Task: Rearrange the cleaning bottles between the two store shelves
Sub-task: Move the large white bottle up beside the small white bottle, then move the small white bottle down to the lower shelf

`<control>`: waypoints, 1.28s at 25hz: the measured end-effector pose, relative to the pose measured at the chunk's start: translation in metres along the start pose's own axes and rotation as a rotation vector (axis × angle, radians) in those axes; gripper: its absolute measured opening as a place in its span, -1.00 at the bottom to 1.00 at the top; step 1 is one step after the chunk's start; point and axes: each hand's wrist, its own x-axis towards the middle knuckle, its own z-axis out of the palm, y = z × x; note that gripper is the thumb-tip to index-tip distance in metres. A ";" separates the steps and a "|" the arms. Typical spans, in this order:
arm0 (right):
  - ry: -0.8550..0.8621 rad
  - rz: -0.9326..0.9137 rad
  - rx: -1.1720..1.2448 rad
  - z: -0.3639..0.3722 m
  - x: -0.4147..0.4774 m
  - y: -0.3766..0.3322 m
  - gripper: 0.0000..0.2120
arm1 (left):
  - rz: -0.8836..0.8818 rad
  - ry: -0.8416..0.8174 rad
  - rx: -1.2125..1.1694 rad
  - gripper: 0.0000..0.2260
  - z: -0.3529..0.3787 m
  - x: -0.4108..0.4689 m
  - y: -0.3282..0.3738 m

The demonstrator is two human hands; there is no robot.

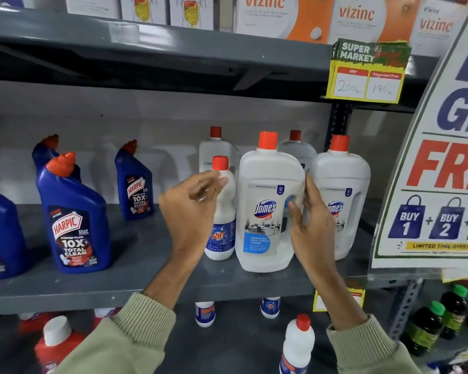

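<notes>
On the grey middle shelf (119, 279) stands a large white Domex bottle (265, 211) with a red cap. My right hand (308, 222) grips its right side, thumb on the front label. A small white Rin bottle (222, 238) stands just left of it, touching it. My left hand (192, 209) hovers in front of the Rin bottle's shoulder with its fingers apart and slightly blurred. A second Domex bottle (343, 184) stands to the right, and two more stand behind (216, 149). Several blue Harpic bottles (76, 220) fill the shelf's left part.
The lower shelf holds small white bottles (297, 344), a red bottle with a white cap (56, 344) and dark green-capped bottles (427, 327). A promo sign (443, 171) hangs at the right, a price tag (366, 74) above. Vizinc boxes (265, 14) sit on the top shelf.
</notes>
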 end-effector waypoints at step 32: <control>-0.537 0.213 0.335 0.051 -0.166 -0.048 -0.55 | -0.394 -0.487 -0.167 -0.70 -0.137 -0.115 -0.035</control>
